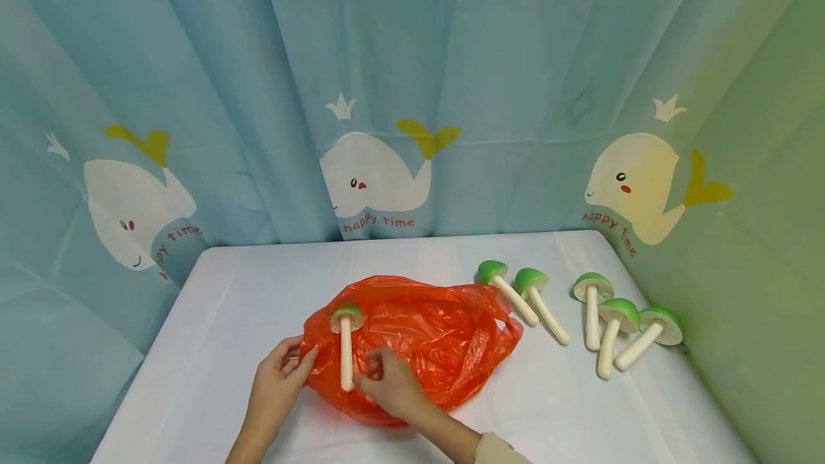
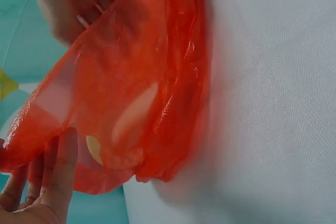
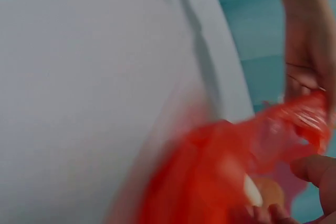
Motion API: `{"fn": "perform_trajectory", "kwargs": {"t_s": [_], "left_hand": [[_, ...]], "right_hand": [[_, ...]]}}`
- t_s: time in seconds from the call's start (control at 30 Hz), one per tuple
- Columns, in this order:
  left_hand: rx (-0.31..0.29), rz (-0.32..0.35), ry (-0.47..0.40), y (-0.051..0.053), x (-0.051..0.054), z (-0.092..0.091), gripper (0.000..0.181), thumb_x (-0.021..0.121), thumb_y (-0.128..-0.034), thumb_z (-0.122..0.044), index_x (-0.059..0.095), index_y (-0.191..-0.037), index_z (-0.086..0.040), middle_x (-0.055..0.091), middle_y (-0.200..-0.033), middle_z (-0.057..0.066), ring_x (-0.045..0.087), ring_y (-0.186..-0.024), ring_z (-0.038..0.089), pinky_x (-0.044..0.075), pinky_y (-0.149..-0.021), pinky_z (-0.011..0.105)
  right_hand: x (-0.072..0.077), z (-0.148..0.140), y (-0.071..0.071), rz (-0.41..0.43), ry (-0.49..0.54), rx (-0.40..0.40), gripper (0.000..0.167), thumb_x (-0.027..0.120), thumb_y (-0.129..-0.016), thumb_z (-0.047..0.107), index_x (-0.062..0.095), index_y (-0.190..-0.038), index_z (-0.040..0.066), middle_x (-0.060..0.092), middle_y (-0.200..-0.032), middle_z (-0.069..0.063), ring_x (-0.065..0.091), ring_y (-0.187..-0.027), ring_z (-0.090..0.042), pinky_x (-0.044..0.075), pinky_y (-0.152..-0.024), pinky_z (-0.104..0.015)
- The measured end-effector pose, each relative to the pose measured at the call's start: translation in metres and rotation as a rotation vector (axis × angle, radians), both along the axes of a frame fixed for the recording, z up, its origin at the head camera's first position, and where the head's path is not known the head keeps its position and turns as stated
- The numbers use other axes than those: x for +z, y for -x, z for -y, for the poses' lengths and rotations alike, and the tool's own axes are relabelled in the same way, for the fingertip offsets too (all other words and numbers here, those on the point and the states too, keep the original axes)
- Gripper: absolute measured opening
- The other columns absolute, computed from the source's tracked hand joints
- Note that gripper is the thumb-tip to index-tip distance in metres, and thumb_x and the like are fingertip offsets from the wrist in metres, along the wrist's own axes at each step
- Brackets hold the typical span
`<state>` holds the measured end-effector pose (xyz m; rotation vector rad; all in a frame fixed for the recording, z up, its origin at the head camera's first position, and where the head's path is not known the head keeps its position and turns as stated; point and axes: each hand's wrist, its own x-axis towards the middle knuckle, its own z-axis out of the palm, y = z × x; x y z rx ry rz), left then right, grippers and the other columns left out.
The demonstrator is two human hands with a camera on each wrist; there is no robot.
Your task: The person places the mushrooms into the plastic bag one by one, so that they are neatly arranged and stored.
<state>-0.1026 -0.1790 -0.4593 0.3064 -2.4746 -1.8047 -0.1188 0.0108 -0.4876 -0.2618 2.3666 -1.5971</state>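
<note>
Left hand (image 1: pixel 276 380) pinches bag (image 1: pixel 438 342); right hand (image 1: pixel 394 384) beside mushroom (image 1: pixel 346 348).

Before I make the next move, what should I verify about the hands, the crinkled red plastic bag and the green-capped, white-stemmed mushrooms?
1. Left hand gripping the red plastic bag by its left edge: ok.
2. Bag mouth open: ok.
3. Green-capped, white-stemmed mushroom at the bag fully inside: cannot tell.
4. Right hand clear of that mushroom: cannot tell; they are very close.
5. White-covered table free of loose mushrooms: not ok; five matching mushrooms lie right.
</note>
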Motion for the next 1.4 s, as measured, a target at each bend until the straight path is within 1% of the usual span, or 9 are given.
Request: {"fn": "perform_trajectory", "kwargs": {"t_s": [0.17,0.3,0.47,0.63,0.87,1.0,1.17,1.27,1.4], "left_hand": [[-0.001,0.005,-0.001,0.001,-0.002,-0.002,0.034,0.066,-0.09,-0.016,0.058,-0.118,0.001,0.059,-0.103,0.015,0.064,-0.082,0.015,0.054,-0.067,0.023],[-0.004,0.022,0.001,-0.002,-0.001,-0.002,0.037,0.066,-0.0902,-0.02,0.057,-0.119,0.001,0.059,-0.104,0.015,0.064,-0.082,0.016,0.055,-0.066,0.024],[-0.002,0.033,0.003,-0.005,-0.002,-0.002,0.041,0.066,-0.0898,-0.023,0.056,-0.12,0.002,0.059,-0.105,0.014,0.064,-0.083,0.017,0.055,-0.066,0.025],[0.01,0.031,-0.03,-0.004,-0.005,-0.002,0.039,0.067,-0.0893,-0.019,0.055,-0.121,0.001,0.057,-0.105,0.015,0.064,-0.081,0.016,0.055,-0.066,0.024],[0.029,0.026,-0.036,-0.004,-0.007,-0.001,0.042,0.067,-0.0892,-0.021,0.054,-0.122,0.001,0.056,-0.105,0.016,0.063,-0.08,0.016,0.055,-0.065,0.024],[0.037,0.043,-0.026,-0.006,-0.007,0.0,0.045,0.068,-0.0888,-0.024,0.053,-0.123,0.001,0.056,-0.106,0.016,0.064,-0.082,0.017,0.055,-0.066,0.024],[0.043,0.048,-0.03,-0.006,-0.008,0.0,0.044,0.067,-0.089,-0.023,0.053,-0.123,0.002,0.056,-0.106,0.016,0.064,-0.083,0.018,0.055,-0.067,0.025],[0.041,0.038,-0.044,-0.005,-0.008,0.0,0.043,0.068,-0.089,-0.022,0.054,-0.122,0.002,0.056,-0.106,0.016,0.064,-0.082,0.017,0.055,-0.067,0.025],[0.037,0.019,-0.058,-0.003,-0.01,-0.001,0.039,0.067,-0.089,-0.019,0.055,-0.12,0.002,0.056,-0.103,0.016,0.065,-0.08,0.016,0.055,-0.065,0.024]], "right_hand": [[0.012,-0.041,-0.001,-0.002,0.112,-0.028,0.035,0.068,-0.088,0.017,0.055,-0.112,-0.004,0.057,-0.095,-0.007,0.055,-0.081,-0.018,0.051,-0.062,-0.024],[0.014,-0.085,0.0,0.023,0.148,-0.07,0.034,0.065,-0.091,0.017,0.055,-0.114,-0.006,0.059,-0.093,-0.007,0.057,-0.079,-0.019,0.053,-0.061,-0.025],[0.016,-0.133,0.005,-0.009,0.104,-0.255,0.035,0.065,-0.09,0.013,0.054,-0.117,-0.005,0.06,-0.092,-0.009,0.057,-0.078,-0.021,0.051,-0.061,-0.026],[0.018,-0.185,0.01,-0.011,-0.007,-0.381,0.044,0.065,-0.091,0.018,0.05,-0.128,-0.001,0.057,-0.108,-0.014,0.057,-0.092,-0.023,0.051,-0.067,-0.03],[0.011,-0.242,0.016,-0.05,-0.235,-0.42,0.046,0.06,-0.094,0.021,0.047,-0.126,-0.008,0.054,-0.114,-0.026,0.057,-0.099,-0.036,0.051,-0.067,-0.025],[0.007,-0.259,0.022,-0.066,-0.311,-0.38,0.051,0.061,-0.092,0.019,0.044,-0.125,-0.015,0.047,-0.119,-0.039,0.054,-0.104,-0.047,0.052,-0.074,-0.038],[-0.001,-0.269,0.029,-0.195,-0.5,-0.337,0.049,0.066,-0.084,0.012,0.048,-0.116,-0.02,0.049,-0.107,-0.043,0.055,-0.092,-0.051,0.049,-0.075,-0.052],[-0.007,-0.272,0.032,-0.235,-0.58,-0.363,0.044,0.066,-0.082,0.008,0.049,-0.111,-0.021,0.053,-0.099,-0.04,0.055,-0.088,-0.048,0.048,-0.072,-0.052],[-0.014,-0.275,0.036,-0.226,-0.629,-0.44,0.035,0.065,-0.079,0.005,0.054,-0.103,-0.017,0.057,-0.087,-0.032,0.055,-0.079,-0.041,0.047,-0.062,-0.047]]}}
